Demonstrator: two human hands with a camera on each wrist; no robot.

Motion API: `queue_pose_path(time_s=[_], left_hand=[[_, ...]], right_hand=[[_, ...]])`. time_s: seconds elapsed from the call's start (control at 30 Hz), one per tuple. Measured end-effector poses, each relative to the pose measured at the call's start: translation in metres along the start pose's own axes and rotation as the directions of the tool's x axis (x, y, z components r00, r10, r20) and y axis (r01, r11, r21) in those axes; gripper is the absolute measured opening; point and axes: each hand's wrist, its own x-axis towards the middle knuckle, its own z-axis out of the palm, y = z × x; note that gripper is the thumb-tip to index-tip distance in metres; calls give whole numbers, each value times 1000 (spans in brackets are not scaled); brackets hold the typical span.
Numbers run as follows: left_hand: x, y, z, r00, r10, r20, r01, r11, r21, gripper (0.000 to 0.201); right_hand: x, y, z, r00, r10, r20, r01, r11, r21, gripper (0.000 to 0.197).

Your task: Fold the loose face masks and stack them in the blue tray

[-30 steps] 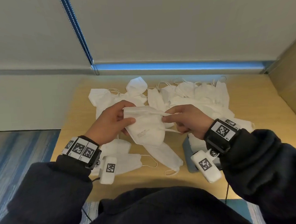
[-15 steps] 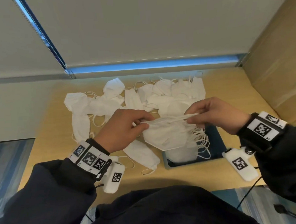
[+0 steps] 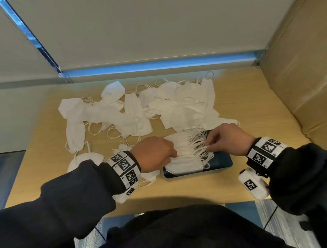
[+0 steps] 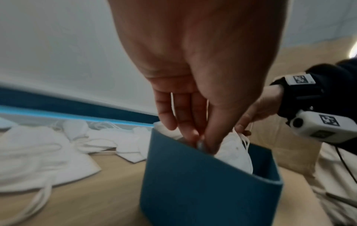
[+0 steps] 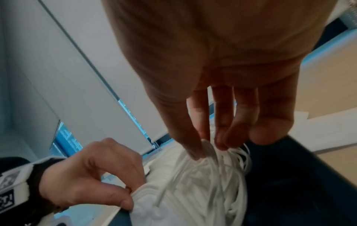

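A folded white mask (image 3: 181, 147) lies on top of the stack of folded masks (image 3: 183, 165) in the blue tray (image 3: 220, 161). My left hand (image 3: 174, 154) pinches the mask's left end, with the thumb and fingertips down inside the tray wall (image 4: 193, 183) in the left wrist view. My right hand (image 3: 207, 145) pinches the mask's ear loops (image 5: 228, 154) at the right end of the stack (image 5: 193, 195). Behind the tray, several loose masks (image 3: 135, 114) are spread over the wooden table (image 3: 262, 103).
A tall cardboard box (image 3: 303, 63) stands along the table's right side. A wall with a blue strip (image 3: 155, 64) closes the back. More loose masks (image 3: 85, 160) lie under my left forearm near the front left. Bare wood shows in front of the tray.
Both hands have come down with the folded mask, from the air above the tray onto the stack inside it. The right hand now holds the loops low over the tray.
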Motion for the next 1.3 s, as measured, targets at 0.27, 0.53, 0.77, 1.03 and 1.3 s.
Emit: queue_pose_path(time_s=[0.27, 0.53, 0.77, 1.03, 1.3], left_hand=[[-45, -35, -2, 907, -313, -281, 156, 871, -467, 15], [-147, -149, 34, 649, -761, 1, 714, 609, -346, 14], [-172, -175, 83, 614, -779, 126, 784, 584, -211, 62], [-178, -194, 94, 597, -800, 65, 713, 492, -499, 43], [-176, -194, 9, 747, -529, -403, 305, 811, -500, 15]], right_hand=[[9, -14, -8, 993, -15, -113, 46, 961, 274, 11], [31, -106, 26, 984, -180, 2, 147, 808, 571, 9], [76, -179, 96, 970, -166, 180, 34, 818, 574, 13], [104, -219, 149, 967, -127, 221, 13, 891, 453, 19], [128, -264, 157, 953, -283, 111, 258, 946, 197, 63]])
